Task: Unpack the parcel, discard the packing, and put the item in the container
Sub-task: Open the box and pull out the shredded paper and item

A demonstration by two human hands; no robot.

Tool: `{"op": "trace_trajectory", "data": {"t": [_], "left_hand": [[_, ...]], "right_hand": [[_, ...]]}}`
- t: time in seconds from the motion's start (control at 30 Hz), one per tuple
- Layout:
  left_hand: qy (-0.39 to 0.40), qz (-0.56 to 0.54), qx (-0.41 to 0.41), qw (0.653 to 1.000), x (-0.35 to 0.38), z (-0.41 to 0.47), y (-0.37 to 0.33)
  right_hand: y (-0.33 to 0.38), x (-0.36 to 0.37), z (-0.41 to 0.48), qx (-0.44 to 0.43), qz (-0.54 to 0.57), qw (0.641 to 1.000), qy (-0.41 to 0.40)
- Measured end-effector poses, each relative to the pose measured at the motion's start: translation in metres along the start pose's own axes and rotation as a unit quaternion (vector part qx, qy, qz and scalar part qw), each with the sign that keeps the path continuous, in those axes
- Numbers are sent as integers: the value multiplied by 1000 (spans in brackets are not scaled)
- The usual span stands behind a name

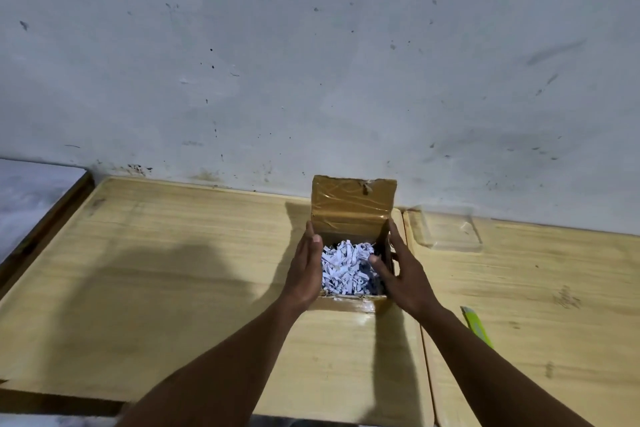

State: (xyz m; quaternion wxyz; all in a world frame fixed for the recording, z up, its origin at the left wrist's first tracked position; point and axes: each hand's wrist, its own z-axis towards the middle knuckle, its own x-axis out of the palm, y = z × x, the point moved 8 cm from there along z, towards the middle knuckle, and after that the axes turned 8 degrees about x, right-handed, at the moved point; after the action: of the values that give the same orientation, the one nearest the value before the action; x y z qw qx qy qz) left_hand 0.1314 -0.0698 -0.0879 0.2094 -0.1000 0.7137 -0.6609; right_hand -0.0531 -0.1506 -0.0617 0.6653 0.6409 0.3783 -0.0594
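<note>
A pale wooden table (pixel 173 288) bears an open brown taped cardboard box (pixel 351 215), set against the wall. Both flat hands, left (pixel 306 270) and right (pixel 401 274), press its sides, fingers extended. Shredded white paper (pixel 346 267) fills it. A clear plastic container (pixel 446 230) lies just right; a yellow-green cutter (pixel 476 324) nearer.

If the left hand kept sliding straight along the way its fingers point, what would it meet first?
Probably the raised flap at the far end of the box; the left hand lies along the box's left wall, fingers toward it. Depth is unclear.
</note>
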Motion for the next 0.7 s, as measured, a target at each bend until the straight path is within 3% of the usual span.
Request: {"op": "trace_trajectory", "data": {"t": [0.33, 0.7], "left_hand": [[-10, -10, -2, 1000, 14, 27, -7], [-45, 35, -4, 998, 31, 94, -21]], "right_hand": [[9, -11, 24, -25, 30, 999, -23], [4, -31, 101, -36, 23, 999, 10]]}}
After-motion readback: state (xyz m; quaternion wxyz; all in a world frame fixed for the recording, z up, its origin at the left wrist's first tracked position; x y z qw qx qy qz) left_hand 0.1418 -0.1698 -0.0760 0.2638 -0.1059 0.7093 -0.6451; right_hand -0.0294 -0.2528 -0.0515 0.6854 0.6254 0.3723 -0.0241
